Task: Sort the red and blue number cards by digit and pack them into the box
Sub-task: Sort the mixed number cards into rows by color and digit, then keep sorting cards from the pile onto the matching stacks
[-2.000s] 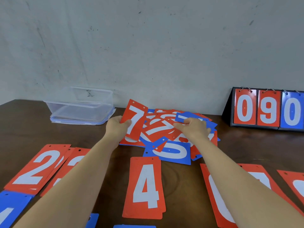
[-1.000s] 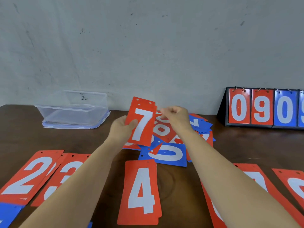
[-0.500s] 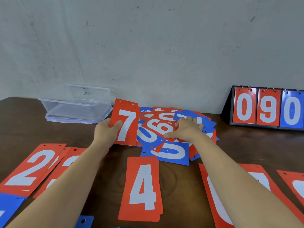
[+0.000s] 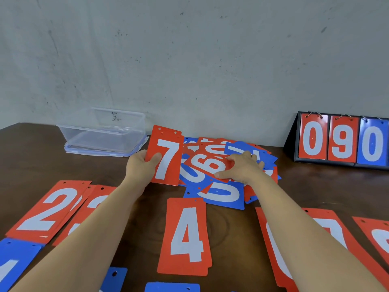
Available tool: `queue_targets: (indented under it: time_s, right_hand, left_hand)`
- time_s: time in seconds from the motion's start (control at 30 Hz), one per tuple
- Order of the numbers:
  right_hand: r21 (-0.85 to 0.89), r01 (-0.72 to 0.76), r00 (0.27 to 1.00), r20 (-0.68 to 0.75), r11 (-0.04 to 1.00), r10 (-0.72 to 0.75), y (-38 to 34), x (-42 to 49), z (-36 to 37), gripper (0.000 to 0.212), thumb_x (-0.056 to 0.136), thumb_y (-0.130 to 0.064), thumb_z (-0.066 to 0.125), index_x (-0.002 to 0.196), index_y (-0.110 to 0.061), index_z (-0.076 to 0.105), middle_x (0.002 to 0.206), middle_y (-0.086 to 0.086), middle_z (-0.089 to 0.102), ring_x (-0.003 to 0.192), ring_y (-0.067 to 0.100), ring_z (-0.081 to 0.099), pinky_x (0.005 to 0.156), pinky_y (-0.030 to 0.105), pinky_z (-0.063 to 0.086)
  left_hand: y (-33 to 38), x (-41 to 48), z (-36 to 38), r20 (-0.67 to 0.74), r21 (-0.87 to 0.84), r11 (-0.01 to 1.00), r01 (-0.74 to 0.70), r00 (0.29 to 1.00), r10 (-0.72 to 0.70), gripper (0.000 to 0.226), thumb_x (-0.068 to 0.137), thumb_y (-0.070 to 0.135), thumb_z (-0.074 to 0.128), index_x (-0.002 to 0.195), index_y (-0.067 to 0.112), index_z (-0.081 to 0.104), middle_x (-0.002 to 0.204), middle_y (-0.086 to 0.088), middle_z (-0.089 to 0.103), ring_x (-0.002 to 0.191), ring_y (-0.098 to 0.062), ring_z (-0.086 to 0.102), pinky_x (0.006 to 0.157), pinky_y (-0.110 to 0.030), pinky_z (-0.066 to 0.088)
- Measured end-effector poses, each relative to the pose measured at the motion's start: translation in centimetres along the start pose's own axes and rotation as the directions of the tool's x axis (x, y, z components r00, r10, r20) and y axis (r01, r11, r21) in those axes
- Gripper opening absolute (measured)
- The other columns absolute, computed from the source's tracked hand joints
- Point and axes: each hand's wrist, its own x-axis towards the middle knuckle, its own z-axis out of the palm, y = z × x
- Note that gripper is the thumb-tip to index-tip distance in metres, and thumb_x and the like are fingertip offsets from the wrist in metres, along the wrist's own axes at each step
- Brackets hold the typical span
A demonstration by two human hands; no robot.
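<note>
My left hand [image 4: 141,165] grips a small stack of red 7 cards [image 4: 167,157], held upright left of the mixed pile of red and blue cards [image 4: 219,186]. My right hand [image 4: 244,167] lies on that pile with fingers spread, touching a red card [image 4: 207,164] on top. Sorted stacks lie near me: red 2 cards [image 4: 47,211], a red stack [image 4: 90,209] half under my left arm, red 4 cards [image 4: 186,237], and red cards [image 4: 328,224] under my right arm. The clear plastic box [image 4: 101,133] stands at the back left.
A black flip scoreboard [image 4: 341,140] showing 0, 9, 0 stands at the back right by the grey wall. Blue cards [image 4: 16,260] lie at the near left edge, more blue ones [image 4: 171,287] at the bottom. Another red card [image 4: 376,234] lies at the right edge.
My right hand brought a second 7 card up to the stack in my left hand, then went back down onto the pile. My left hand kept hold of the 7 cards.
</note>
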Motion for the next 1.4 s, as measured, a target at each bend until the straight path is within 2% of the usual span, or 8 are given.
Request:
queue_targets:
  time_s: [0.13, 0.23, 0.43, 0.6, 0.9, 1.07, 1.23, 1.4]
  right_hand:
    - [0.08, 0.123, 0.991, 0.039, 0.989, -0.126, 1.0, -0.4, -0.7, 0.07, 0.078, -0.055, 0.071, 0.14, -0.036, 0.045, 0.15, 0.007, 0.029, 0.142, 0.032, 0.02, 0.115, 0.058, 0.011]
    - [0.201, 0.176, 0.982, 0.037, 0.964, -0.187, 1.7, -0.6, -0.7, 0.065, 0.077, -0.048, 0.076, 0.136, -0.035, 0.051, 0.145, 0.002, 0.036, 0.139, 0.027, 0.027, 0.116, 0.056, 0.019]
    - [0.109, 0.013, 0.999, -0.041, 0.994, -0.009, 1.8, -1.4, -0.2, 0.092, 0.063, -0.068, 0.075, 0.137, -0.021, 0.046, 0.145, 0.005, 0.036, 0.138, 0.028, 0.028, 0.114, 0.053, 0.021]
    - [0.106, -0.012, 1.0, 0.029, 0.994, 0.009, 1.3, -1.0, -0.7, 0.088, 0.066, -0.061, 0.078, 0.135, -0.018, 0.044, 0.145, 0.009, 0.034, 0.14, 0.032, 0.023, 0.114, 0.056, 0.019]
    - [0.334, -0.021, 0.988, -0.138, 0.942, 0.071, 1.9, -1.1, -0.2, 0.07, 0.073, -0.034, 0.082, 0.131, -0.027, 0.044, 0.129, -0.002, 0.055, 0.122, 0.023, 0.05, 0.11, 0.048, 0.027]
    - [0.684, 0.017, 0.958, -0.219, 0.729, 0.183, 3.0, -0.5, -0.2, 0.066, 0.078, -0.007, 0.077, 0.137, -0.012, 0.048, 0.106, 0.008, 0.065, 0.101, 0.027, 0.065, 0.091, 0.047, 0.053]
    - [0.941, 0.17, 0.91, -0.264, 0.292, 0.319, 2.8, -1.3, -2.7, 0.023, 0.087, 0.002, 0.062, 0.108, -0.005, 0.069, 0.091, 0.006, 0.07, 0.077, 0.019, 0.064, 0.067, 0.027, 0.055]
    - [0.959, 0.213, 0.931, -0.257, 0.184, 0.259, 3.0, -3.0, -5.4, 0.009, 0.086, -0.01, 0.069, 0.092, -0.018, 0.069, 0.087, 0.002, 0.07, 0.079, 0.021, 0.067, 0.076, 0.035, 0.057]
  left_hand:
    - [0.0, -0.1, 0.3, 0.017, -0.019, 1.0, -0.002, 1.0, 0.002, 0.043, 0.098, 0.037, 0.054, 0.132, 0.012, 0.056, 0.126, -0.009, 0.065, 0.108, -0.028, 0.066, 0.091, -0.041, 0.053]
    - [0.2, -0.1, 0.7, 0.031, -0.009, 1.0, 0.0, 1.0, 0.0, 0.044, 0.097, 0.037, 0.055, 0.133, 0.012, 0.055, 0.127, -0.009, 0.064, 0.109, -0.029, 0.065, 0.093, -0.043, 0.053]
    - [0.5, 0.3, 1.2, 0.045, 0.027, 1.0, -0.014, 0.999, 0.012, 0.045, 0.096, 0.04, 0.055, 0.133, 0.013, 0.054, 0.126, -0.008, 0.065, 0.107, -0.028, 0.066, 0.092, -0.042, 0.054]
    - [0.3, 0.4, 1.3, 0.052, 0.028, 1.0, 0.0, 0.999, -0.001, 0.046, 0.096, 0.04, 0.055, 0.135, 0.014, 0.053, 0.128, -0.008, 0.064, 0.11, -0.028, 0.065, 0.095, -0.044, 0.053]
    - [0.1, 0.6, 1.0, 0.054, 0.031, 1.0, 0.002, 0.999, -0.003, 0.047, 0.096, 0.04, 0.055, 0.135, 0.014, 0.052, 0.13, -0.008, 0.062, 0.111, -0.029, 0.064, 0.094, -0.044, 0.052]
    - [0.4, 0.4, 1.0, 0.063, 0.02, 1.0, -0.023, 0.998, 0.021, 0.046, 0.096, 0.04, 0.056, 0.134, 0.014, 0.054, 0.127, -0.008, 0.064, 0.108, -0.029, 0.066, 0.094, -0.044, 0.054]
    - [1.4, -0.1, 1.1, 0.066, -0.027, 0.998, -0.063, 0.996, 0.065, 0.046, 0.096, 0.041, 0.055, 0.133, 0.014, 0.055, 0.127, -0.008, 0.065, 0.107, -0.03, 0.067, 0.095, -0.048, 0.053]
    - [2.7, -1.2, 1.9, 0.084, -0.056, 0.988, -0.145, 0.985, 0.149, 0.042, 0.097, 0.039, 0.053, 0.128, 0.011, 0.058, 0.124, -0.007, 0.065, 0.108, -0.029, 0.065, 0.096, -0.045, 0.052]
